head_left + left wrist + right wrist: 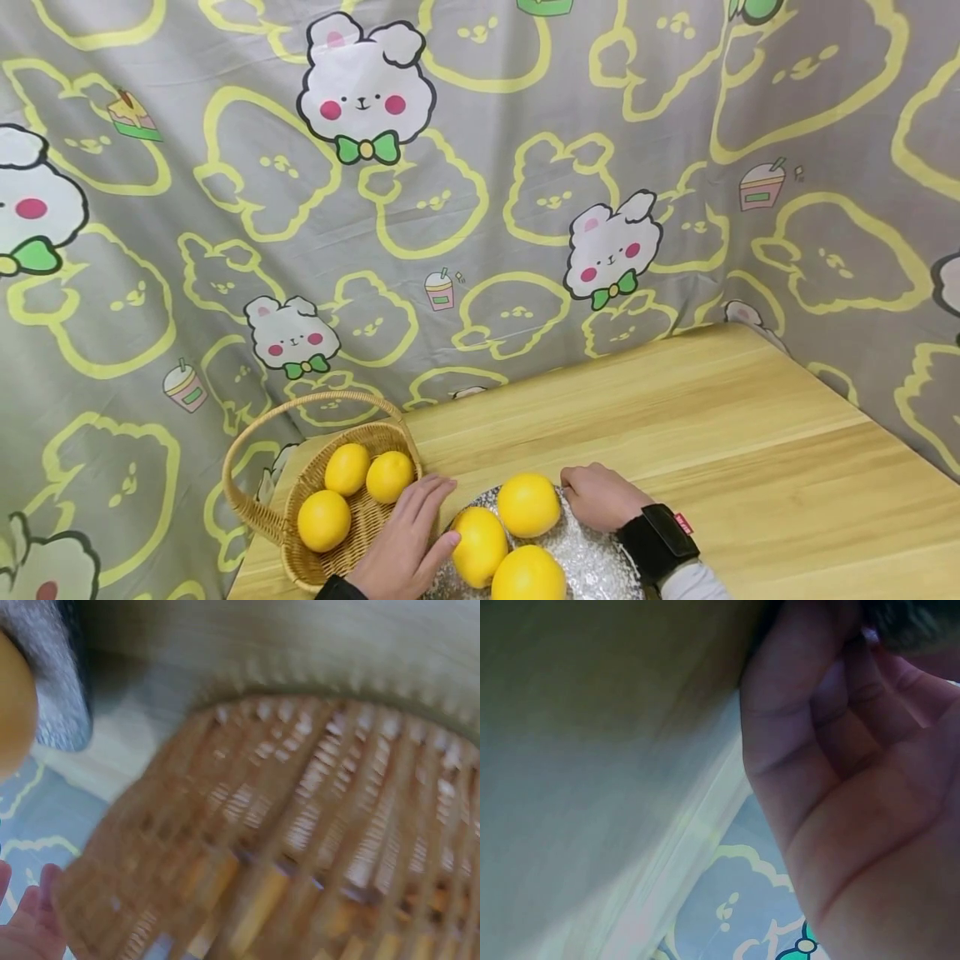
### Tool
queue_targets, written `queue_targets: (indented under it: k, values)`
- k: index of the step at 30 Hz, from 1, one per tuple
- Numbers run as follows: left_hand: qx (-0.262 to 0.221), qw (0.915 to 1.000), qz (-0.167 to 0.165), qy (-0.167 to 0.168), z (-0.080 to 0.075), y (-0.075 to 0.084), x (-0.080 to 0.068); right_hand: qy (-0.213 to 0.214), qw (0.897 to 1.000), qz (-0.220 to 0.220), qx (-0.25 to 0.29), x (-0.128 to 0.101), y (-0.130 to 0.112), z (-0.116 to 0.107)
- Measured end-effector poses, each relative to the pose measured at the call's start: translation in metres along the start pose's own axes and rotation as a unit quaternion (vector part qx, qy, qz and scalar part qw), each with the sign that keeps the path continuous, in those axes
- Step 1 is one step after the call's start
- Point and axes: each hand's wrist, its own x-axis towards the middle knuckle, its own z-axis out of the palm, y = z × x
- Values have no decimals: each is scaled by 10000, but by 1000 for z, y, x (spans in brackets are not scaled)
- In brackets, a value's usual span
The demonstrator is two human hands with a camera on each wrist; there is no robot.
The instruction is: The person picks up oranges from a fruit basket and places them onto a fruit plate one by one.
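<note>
Nearest the head camera, three yellow citrus fruits sit on a silvery plate (600, 567) at the lower edge of the view, between the two hands. Going from the left: a wicker basket (300, 558) with a tall hoop handle stands just left of the left hand (405, 542) and holds three more yellow fruits (324, 520). The left hand lies with its fingers stretched out and relaxed over the basket's near rim, its thumb touching the left fruit on the plate (480, 546); it grasps nothing. The left wrist view shows the basket's weave (300, 825) close up and blurred, with fingertips (30, 922) at the lower left corner.

Just right of that thumb, the far fruit on the plate (528, 504) lies against the right hand (600, 496), and the third fruit (528, 575) lies nearest the camera. The right hand rests at the plate's far right edge with its fingers curled under; a black wrist strap (660, 542) sits behind it. The right wrist view shows the curled fingers (817, 712) and palm, but whether they pinch the plate's rim cannot be told. Both hands rest on a pale wooden table (750, 433), with a rabbit-patterned cloth (480, 167) hanging beyond it.
</note>
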Motion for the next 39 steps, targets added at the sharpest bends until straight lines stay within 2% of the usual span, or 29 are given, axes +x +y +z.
queue_targets:
  k: [3,7,13,19,24,33,36,39]
  values:
    - [169,9997,-114,116,-3,-7,-2,-7,10000,29,9,0,0,0]
    - [164,9987,-481,72,-8,-18,-7,9,10000,30,10,0,-1,0]
    - [-49,9936,-1113,-172,-12,-32,-14,20,10000,-69,-31,0,0,-1]
    - [-183,9867,-1530,-523,-10,-42,-19,19,9999,-158,17,0,2,0]
    - [-194,9854,-1583,-593,-14,-47,-19,54,9998,-182,-30,0,2,1]
    - [-269,9793,-1845,-794,-23,-54,-7,82,9998,-132,-83,0,2,1]
    - [-188,9791,-1824,-881,-23,-57,-4,60,9999,-57,-78,0,1,1]
    - [-21,9823,-1685,-818,-22,-59,0,70,10000,-28,-63,0,1,0]
